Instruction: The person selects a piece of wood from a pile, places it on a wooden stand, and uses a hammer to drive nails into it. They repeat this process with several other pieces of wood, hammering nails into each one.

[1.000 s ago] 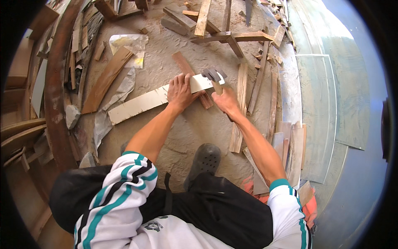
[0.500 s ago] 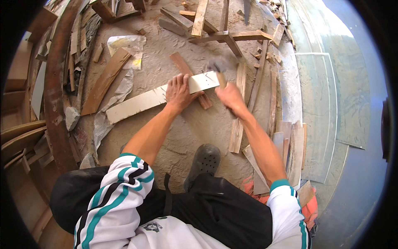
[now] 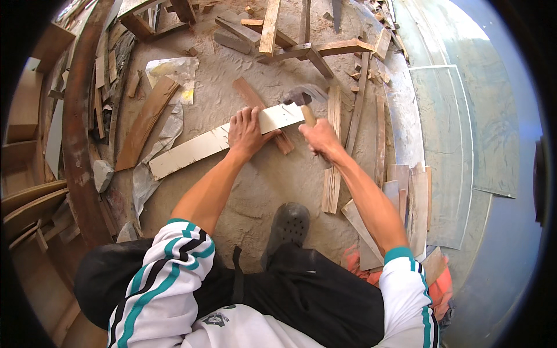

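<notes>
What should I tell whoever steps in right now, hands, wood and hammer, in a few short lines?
Left hand: flat on the pale board, pinning it on the sandy ground.
Right hand: gripping the hammer, head blurred above the board's right end.
The board lies across a brown strip.
Done: board laid and held.
Left: hammering at that end; no nail can be made out.

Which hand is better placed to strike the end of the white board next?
Right, probably. The right hand grips the hammer, whose blurred head hangs by the white board end. The left hand lies flat on the board, pinning it.
</notes>
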Action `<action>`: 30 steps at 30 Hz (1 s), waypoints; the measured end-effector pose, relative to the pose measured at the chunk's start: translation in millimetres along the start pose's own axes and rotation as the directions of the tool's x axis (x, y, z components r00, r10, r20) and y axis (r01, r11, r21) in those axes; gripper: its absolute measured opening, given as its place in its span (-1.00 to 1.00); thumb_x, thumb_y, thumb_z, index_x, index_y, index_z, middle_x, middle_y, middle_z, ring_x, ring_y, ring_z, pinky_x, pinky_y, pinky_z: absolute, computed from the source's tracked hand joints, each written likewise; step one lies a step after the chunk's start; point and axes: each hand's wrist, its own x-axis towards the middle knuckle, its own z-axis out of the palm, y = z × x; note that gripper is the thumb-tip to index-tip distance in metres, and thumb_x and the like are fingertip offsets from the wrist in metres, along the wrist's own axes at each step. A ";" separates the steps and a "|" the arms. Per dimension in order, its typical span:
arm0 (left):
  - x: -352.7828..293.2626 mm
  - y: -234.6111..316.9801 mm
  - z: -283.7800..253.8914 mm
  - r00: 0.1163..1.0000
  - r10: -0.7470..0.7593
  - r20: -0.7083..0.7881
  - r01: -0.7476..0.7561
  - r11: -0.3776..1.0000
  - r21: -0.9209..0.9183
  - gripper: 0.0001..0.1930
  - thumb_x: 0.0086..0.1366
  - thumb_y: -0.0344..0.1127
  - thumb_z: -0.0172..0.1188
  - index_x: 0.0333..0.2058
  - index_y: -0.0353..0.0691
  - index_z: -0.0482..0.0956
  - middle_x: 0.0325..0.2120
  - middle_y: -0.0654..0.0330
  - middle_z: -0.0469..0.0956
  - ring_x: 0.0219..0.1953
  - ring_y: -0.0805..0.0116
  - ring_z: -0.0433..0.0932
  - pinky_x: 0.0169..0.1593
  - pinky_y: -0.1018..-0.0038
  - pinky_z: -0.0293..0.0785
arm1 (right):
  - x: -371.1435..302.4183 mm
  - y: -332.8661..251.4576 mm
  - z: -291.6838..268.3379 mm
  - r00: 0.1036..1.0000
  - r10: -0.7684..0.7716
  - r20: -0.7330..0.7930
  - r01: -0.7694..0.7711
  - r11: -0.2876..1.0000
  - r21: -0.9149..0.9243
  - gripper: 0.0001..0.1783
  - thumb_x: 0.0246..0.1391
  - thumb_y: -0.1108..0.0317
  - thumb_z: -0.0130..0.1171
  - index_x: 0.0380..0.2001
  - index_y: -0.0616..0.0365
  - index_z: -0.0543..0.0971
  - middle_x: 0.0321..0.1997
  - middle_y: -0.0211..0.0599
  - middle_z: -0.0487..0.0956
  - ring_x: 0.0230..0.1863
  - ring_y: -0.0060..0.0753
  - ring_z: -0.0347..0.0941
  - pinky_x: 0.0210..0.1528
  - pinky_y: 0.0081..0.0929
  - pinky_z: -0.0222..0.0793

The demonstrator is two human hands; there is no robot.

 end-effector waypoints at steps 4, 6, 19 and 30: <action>-2.8 -3.1 -0.4 1.000 -0.019 0.014 0.018 0.999 0.043 -0.09 0.04 0.48 0.19 0.10 -0.18 0.29 -0.06 0.15 0.33 0.03 0.19 0.29 0.10 0.29 0.21 | -3.7 -27.9 -19.7 0.963 -0.207 -0.175 0.191 0.976 -0.104 -0.56 0.03 0.11 0.23 -0.58 0.36 0.53 -0.66 -0.06 0.53 -0.60 -0.19 0.55 -0.47 -0.21 0.45; -2.5 -4.7 -2.9 0.998 -0.042 0.052 0.041 0.999 0.012 -0.09 0.05 0.45 0.22 0.13 -0.16 0.25 -0.02 0.13 0.31 0.08 0.15 0.28 0.14 0.26 0.20 | -17.3 -54.3 -27.6 0.913 -0.308 -0.268 0.270 0.948 -0.171 -0.56 0.05 0.08 0.23 -0.44 0.37 0.60 -0.57 0.01 0.59 -0.43 -0.07 0.61 -0.27 -0.13 0.47; 1.2 -2.8 -1.7 1.000 0.014 0.021 -0.013 0.999 -0.052 -0.10 0.02 0.43 0.25 0.12 -0.17 0.29 0.00 0.10 0.32 0.11 0.12 0.28 0.17 0.24 0.20 | -5.0 -2.6 22.4 0.922 -0.377 -0.088 0.284 0.814 -0.506 -0.71 0.13 0.20 0.09 -0.43 0.25 0.58 -0.51 0.10 0.60 -0.39 0.11 0.59 -0.29 -0.05 0.47; -0.3 -5.5 -5.5 0.999 -0.015 0.037 0.017 0.999 -0.045 -0.10 0.01 0.39 0.29 0.11 -0.20 0.30 -0.03 0.11 0.34 0.08 0.14 0.29 0.17 0.25 0.21 | -21.3 -43.5 13.7 0.574 -0.695 -0.433 0.684 0.698 -0.212 -0.76 0.12 0.27 0.19 -0.37 0.28 0.61 -0.46 0.00 0.63 -0.34 0.09 0.60 -0.24 -0.26 0.48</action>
